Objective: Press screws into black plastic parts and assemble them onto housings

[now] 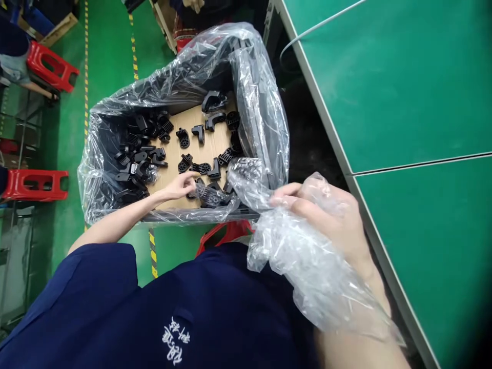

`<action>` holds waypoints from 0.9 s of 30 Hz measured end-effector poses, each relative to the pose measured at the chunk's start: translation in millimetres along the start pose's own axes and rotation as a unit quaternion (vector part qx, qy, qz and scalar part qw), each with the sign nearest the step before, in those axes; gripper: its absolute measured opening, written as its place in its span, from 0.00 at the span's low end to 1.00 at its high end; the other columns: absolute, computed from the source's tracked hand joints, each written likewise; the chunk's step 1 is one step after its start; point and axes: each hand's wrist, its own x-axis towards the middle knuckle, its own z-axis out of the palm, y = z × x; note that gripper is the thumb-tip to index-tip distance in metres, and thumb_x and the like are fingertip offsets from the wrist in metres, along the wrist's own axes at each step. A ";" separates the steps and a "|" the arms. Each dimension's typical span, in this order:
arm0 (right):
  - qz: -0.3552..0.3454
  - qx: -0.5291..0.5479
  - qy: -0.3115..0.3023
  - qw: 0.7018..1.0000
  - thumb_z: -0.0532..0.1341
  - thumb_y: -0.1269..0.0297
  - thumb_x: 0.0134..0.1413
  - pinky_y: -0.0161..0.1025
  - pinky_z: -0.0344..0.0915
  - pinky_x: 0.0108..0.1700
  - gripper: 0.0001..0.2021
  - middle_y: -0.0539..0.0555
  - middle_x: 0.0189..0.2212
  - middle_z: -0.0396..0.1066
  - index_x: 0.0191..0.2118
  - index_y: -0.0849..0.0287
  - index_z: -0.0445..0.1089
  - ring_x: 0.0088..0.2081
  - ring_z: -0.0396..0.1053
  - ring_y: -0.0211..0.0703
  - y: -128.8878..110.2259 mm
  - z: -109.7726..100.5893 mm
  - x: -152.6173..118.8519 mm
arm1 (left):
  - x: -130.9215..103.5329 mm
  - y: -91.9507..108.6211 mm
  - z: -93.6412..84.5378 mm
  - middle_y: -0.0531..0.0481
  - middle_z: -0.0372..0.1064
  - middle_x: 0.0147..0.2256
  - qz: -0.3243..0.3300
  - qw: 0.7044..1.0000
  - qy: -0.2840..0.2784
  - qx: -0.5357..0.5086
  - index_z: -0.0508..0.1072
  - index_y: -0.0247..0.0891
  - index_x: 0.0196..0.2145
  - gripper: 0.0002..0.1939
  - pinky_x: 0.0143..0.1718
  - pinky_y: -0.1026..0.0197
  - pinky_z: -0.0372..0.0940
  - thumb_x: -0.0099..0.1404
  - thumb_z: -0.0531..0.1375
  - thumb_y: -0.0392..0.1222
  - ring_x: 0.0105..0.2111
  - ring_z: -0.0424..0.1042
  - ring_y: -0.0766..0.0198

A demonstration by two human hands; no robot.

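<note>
My right hand (326, 205) is closed on a crumpled clear plastic bag (307, 266), pinching its film between thumb and fingers. Part of the bag hangs back along my wrist, and its other end reaches over the bin's near right corner. Dark shapes show through that end; whether they lie inside or behind it is unclear. My left hand (180, 187) reaches into the bin, fingers apart, beside ribbed black plastic parts (200, 168); I cannot tell if it touches one. More black parts (140, 154) are heaped at the bin's left side.
The dark bin is draped with a clear plastic liner (261, 113), with cardboard (172, 177) on its floor. A green-topped table (403, 92) borders the right. Red stools (36, 184) stand at left. Another person's hand (194, 5) shows at the top.
</note>
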 end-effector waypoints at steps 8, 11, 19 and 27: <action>0.015 -0.249 -0.110 0.962 0.62 0.54 0.53 0.46 0.68 0.41 0.29 0.59 0.37 0.76 0.60 0.60 0.64 0.39 0.73 0.52 20.2 40.2 15.7 | -5.8 62.4 -17.5 0.60 0.50 0.20 0.067 0.963 0.111 -0.235 0.70 0.37 0.44 0.22 0.29 0.65 0.59 0.49 0.60 0.40 0.23 0.58 0.70; -0.027 -0.285 -0.146 0.947 0.62 0.52 0.55 0.46 0.69 0.41 0.38 0.60 0.36 0.76 0.67 0.63 0.52 0.38 0.74 0.53 23.4 59.8 17.3 | -11.5 80.2 -9.1 0.59 0.49 0.20 0.058 0.937 0.111 -0.326 0.72 0.37 0.44 0.24 0.29 0.65 0.59 0.46 0.60 0.36 0.23 0.57 0.70; -0.133 -0.314 -0.106 0.934 0.52 0.67 0.63 0.36 0.63 0.40 0.13 0.58 0.33 0.74 0.36 0.63 0.73 0.35 0.71 0.43 29.0 79.4 9.7 | 22.5 60.3 10.6 0.57 0.50 0.20 0.007 0.976 0.190 -0.109 0.72 0.35 0.39 0.15 0.30 0.60 0.63 0.54 0.56 0.40 0.22 0.59 0.67; -0.018 -0.424 -0.169 0.890 0.56 0.72 0.56 0.39 0.60 0.35 0.06 0.59 0.33 0.74 0.37 0.62 0.70 0.36 0.73 0.49 0.2 67.9 6.5 | 175.4 57.8 3.2 0.44 0.70 0.39 0.061 0.951 0.241 0.183 0.71 0.35 0.40 0.10 0.54 0.48 0.60 0.59 0.58 0.31 0.45 0.68 0.56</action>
